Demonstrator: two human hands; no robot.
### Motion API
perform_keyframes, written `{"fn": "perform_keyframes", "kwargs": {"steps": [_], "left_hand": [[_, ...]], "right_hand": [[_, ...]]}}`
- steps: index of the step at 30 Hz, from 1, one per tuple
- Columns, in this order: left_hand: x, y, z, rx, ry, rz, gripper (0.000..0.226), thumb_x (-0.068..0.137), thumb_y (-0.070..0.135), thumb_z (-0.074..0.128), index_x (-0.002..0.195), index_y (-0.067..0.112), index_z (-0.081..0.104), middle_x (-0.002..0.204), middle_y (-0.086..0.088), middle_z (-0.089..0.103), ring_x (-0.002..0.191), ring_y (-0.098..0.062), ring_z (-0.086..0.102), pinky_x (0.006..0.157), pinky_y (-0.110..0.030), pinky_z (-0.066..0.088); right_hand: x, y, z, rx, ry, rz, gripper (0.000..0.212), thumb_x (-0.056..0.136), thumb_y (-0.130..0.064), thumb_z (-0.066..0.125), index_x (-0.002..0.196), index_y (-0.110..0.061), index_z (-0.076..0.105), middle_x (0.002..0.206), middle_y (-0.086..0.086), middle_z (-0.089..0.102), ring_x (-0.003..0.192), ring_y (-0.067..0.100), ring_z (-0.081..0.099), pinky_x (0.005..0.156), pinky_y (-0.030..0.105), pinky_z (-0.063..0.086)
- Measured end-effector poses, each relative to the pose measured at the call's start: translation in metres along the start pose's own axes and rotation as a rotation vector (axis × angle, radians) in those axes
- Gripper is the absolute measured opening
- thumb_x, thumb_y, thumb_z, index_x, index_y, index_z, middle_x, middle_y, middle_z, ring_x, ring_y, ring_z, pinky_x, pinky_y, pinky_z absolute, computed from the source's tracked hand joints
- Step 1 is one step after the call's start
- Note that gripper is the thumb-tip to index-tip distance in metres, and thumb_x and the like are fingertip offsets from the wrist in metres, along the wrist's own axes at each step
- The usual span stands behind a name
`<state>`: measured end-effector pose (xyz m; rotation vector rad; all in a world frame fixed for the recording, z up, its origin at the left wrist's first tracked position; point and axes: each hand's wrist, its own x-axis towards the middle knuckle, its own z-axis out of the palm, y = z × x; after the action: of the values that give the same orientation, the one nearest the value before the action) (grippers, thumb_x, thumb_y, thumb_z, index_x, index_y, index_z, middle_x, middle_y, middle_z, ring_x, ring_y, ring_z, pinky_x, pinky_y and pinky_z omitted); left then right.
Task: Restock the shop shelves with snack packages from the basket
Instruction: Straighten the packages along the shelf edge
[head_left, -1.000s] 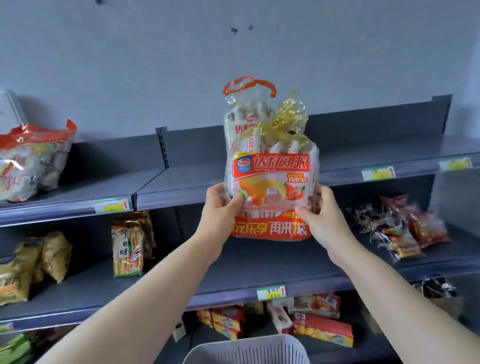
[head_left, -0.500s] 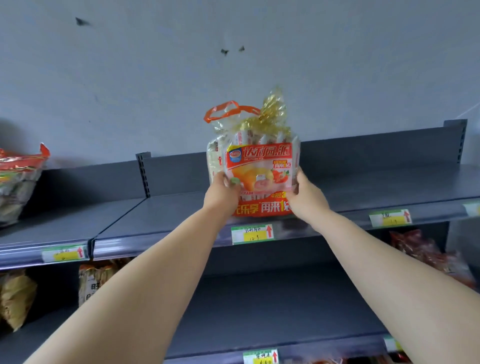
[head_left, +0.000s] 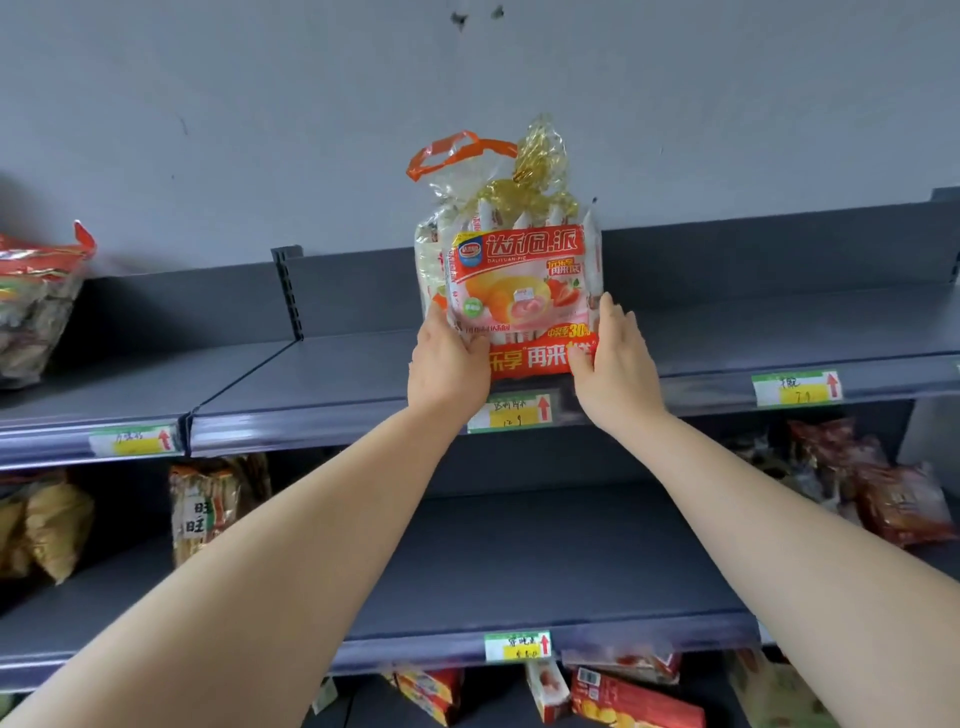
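A clear snack package (head_left: 511, 280) with a red label, an orange handle and a gold ribbon stands upright on the top shelf (head_left: 727, 338), near its front edge. My left hand (head_left: 447, 364) grips its lower left corner, thumb on the front and fingers behind. On the lower right side rests my right hand (head_left: 615, 364), fingers straight along the edge and thumb against the red band. The basket is out of view.
Another bagged snack (head_left: 36, 301) sits at the far left of the top shelf. The middle shelf (head_left: 545, 561) holds rice-cracker bags (head_left: 208, 504) on the left and dark red packs (head_left: 883, 488) on the right. Boxed snacks (head_left: 634, 696) lie on the shelf below. Price tags line the shelf edges.
Both hands lifted the package from in front of the middle shelf up onto the top shelf, where it now stands. My right fingers have straightened along its side.
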<state>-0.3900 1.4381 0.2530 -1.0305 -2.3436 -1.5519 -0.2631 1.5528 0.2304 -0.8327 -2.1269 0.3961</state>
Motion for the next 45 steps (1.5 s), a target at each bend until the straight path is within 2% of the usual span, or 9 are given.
{"fn": "perform_keyframes", "kwargs": {"steps": [6, 10, 13, 19, 23, 28, 34, 39, 45], "left_hand": [[-0.049, -0.014, -0.018, 0.178, 0.035, 0.143, 0.043, 0.096, 0.029, 0.049, 0.138, 0.019, 0.043, 0.144, 0.0, 0.042, 0.132, -0.027, 0.038, 0.097, -0.044, 0.044], [-0.099, -0.049, -0.032, 0.256, -0.056, 0.219, 0.048, 0.098, 0.022, 0.051, 0.144, 0.016, 0.038, 0.155, 0.001, 0.032, 0.14, -0.023, 0.03, 0.105, -0.039, 0.037], [-0.135, -0.091, -0.037, 0.325, -0.156, 0.191, 0.048, 0.098, 0.022, 0.051, 0.144, 0.016, 0.039, 0.152, 0.001, 0.038, 0.139, -0.023, 0.032, 0.106, -0.04, 0.038], [-0.203, -0.169, -0.039, 0.375, -0.394, -0.104, 0.044, 0.099, 0.023, 0.05, 0.142, 0.016, 0.041, 0.143, -0.003, 0.049, 0.133, -0.025, 0.039, 0.101, -0.042, 0.042], [-0.243, -0.216, -0.025, 0.421, -0.583, -0.355, 0.037, 0.096, 0.027, 0.052, 0.132, 0.017, 0.053, 0.125, -0.005, 0.062, 0.104, -0.025, 0.061, 0.085, -0.036, 0.052], [-0.291, -0.24, 0.006, 0.391, -0.877, -0.566, 0.023, 0.093, 0.017, 0.05, 0.094, 0.003, 0.068, 0.096, -0.019, 0.068, 0.094, -0.036, 0.065, 0.079, -0.035, 0.054], [-0.335, -0.249, 0.051, 0.396, -0.996, -0.768, 0.039, 0.092, 0.028, 0.059, 0.122, 0.003, 0.065, 0.122, -0.015, 0.065, 0.113, -0.031, 0.062, 0.087, -0.027, 0.049], [-0.369, -0.25, 0.079, 0.395, -1.097, -0.848, 0.043, 0.094, 0.034, 0.062, 0.129, 0.008, 0.06, 0.126, -0.009, 0.064, 0.111, -0.024, 0.061, 0.087, -0.029, 0.047], [-0.391, -0.257, 0.107, 0.434, -1.087, -0.908, 0.062, 0.089, 0.046, 0.067, 0.138, 0.013, 0.05, 0.128, -0.003, 0.061, 0.101, -0.017, 0.06, 0.081, -0.026, 0.048]], "right_hand": [[-0.067, -0.006, 0.003, -0.092, 0.033, -0.138, 0.063, 0.099, -0.029, 0.052, 0.152, -0.012, 0.023, 0.16, 0.014, 0.02, 0.149, 0.033, 0.012, 0.119, 0.049, 0.02], [-0.127, 0.0, 0.02, -0.133, -0.067, -0.158, 0.056, 0.1, -0.023, 0.051, 0.151, -0.013, 0.029, 0.159, 0.013, 0.024, 0.149, 0.029, 0.015, 0.117, 0.047, 0.024], [-0.174, 0.012, 0.038, -0.134, -0.178, -0.131, 0.054, 0.1, -0.02, 0.049, 0.151, -0.014, 0.03, 0.159, 0.012, 0.024, 0.15, 0.028, 0.014, 0.117, 0.046, 0.024], [-0.262, 0.046, 0.078, -0.237, -0.509, -0.026, 0.044, 0.1, -0.023, 0.049, 0.143, -0.021, 0.043, 0.159, 0.007, 0.025, 0.15, 0.025, 0.01, 0.117, 0.045, 0.021], [-0.309, 0.071, 0.096, -0.301, -0.787, 0.031, 0.038, 0.099, -0.022, 0.051, 0.137, -0.024, 0.051, 0.158, 0.004, 0.028, 0.15, 0.025, 0.012, 0.117, 0.041, 0.022], [-0.343, 0.102, 0.102, -0.342, -0.997, 0.116, 0.04, 0.098, -0.021, 0.05, 0.137, -0.024, 0.052, 0.157, 0.004, 0.03, 0.149, 0.023, 0.016, 0.113, 0.037, 0.027], [-0.364, 0.135, 0.105, -0.331, -1.131, 0.149, 0.039, 0.096, -0.021, 0.05, 0.135, -0.023, 0.052, 0.148, -0.002, 0.041, 0.143, 0.019, 0.027, 0.106, 0.031, 0.034], [-0.372, 0.15, 0.119, -0.251, -1.21, 0.122, 0.049, 0.097, -0.01, 0.045, 0.146, -0.018, 0.039, 0.154, 0.001, 0.038, 0.146, 0.022, 0.024, 0.115, 0.026, 0.017], [-0.376, 0.17, 0.125, -0.236, -1.332, 0.1, 0.059, 0.096, -0.006, 0.041, 0.151, -0.022, 0.032, 0.155, -0.002, 0.038, 0.148, 0.02, 0.022, 0.117, 0.033, 0.025]]}}
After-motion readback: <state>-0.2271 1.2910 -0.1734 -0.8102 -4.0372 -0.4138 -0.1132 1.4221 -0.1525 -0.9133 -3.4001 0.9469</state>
